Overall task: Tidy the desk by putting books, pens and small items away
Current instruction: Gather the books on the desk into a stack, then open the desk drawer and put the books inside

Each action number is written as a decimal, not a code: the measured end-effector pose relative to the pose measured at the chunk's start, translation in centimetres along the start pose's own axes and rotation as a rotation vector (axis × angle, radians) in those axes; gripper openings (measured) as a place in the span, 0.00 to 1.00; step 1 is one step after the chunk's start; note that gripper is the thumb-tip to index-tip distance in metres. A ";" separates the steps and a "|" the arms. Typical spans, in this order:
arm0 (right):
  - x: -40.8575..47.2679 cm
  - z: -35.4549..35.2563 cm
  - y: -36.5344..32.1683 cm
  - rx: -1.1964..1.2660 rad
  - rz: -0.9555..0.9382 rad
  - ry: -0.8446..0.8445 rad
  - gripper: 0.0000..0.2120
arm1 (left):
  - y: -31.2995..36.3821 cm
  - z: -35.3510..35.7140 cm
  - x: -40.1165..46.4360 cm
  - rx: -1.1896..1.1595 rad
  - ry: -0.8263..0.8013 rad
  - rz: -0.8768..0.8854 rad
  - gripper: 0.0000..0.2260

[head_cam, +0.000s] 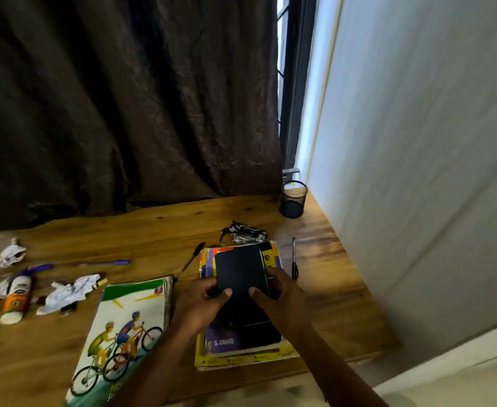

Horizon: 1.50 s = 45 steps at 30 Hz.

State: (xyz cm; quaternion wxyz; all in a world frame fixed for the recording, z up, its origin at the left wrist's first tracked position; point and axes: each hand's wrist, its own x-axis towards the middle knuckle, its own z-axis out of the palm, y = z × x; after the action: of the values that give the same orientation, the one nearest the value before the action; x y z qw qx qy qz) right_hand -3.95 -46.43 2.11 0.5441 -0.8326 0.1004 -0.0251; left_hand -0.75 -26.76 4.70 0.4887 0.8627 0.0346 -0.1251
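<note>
While both hands, left and right, grip the black notebook over the book stack on the counter: square its edges first, then lower flat

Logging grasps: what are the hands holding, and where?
Both hands grip the small black book by its near end, above the book stack.

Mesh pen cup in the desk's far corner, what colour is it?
Black; the round wire-mesh pen cup shows in the head view.
</note>
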 end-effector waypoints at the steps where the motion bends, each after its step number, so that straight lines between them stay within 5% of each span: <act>1: 0.0 0.1 -0.2 -0.053 -0.019 0.004 0.32 | -0.2 -0.1 0.1 0.071 0.033 0.012 0.04; 6: 0.1 0.0 -0.5 -0.309 -0.099 0.030 0.22 | -1.1 0.2 0.5 0.241 0.122 0.031 0.13; 14: 0.1 0.2 1.0 -0.332 -0.125 0.073 0.31 | -1.3 0.7 -0.3 0.225 0.165 0.061 0.12; 28: -4.4 0.4 1.6 -0.110 -0.245 0.163 0.16 | -4.6 1.1 -9.5 -0.018 0.244 0.141 0.13; 37: -10.8 2.0 3.3 -0.335 -0.362 0.363 0.25 | -9.0 3.4 -14.0 -0.463 0.115 -0.172 0.15; 39: -12.4 2.4 3.0 -0.385 -0.402 0.409 0.23 | -10.3 3.6 -14.9 -0.578 0.076 -0.282 0.08; 42: -15.6 3.7 3.2 -0.380 -0.407 0.346 0.16 | -12.1 3.3 -17.1 -0.699 -0.026 -0.474 0.08; 45: -18.2 5.5 4.3 -0.308 -0.212 0.188 0.07 | -14.8 2.8 -18.9 -0.886 -0.105 -0.683 0.11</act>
State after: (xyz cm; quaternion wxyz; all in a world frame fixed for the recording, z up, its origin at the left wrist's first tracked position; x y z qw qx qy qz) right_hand -21.53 -39.66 -2.84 0.3927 -0.9060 0.0649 -0.1441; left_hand -22.19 -20.26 -4.29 0.7373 0.5073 0.3368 -0.2927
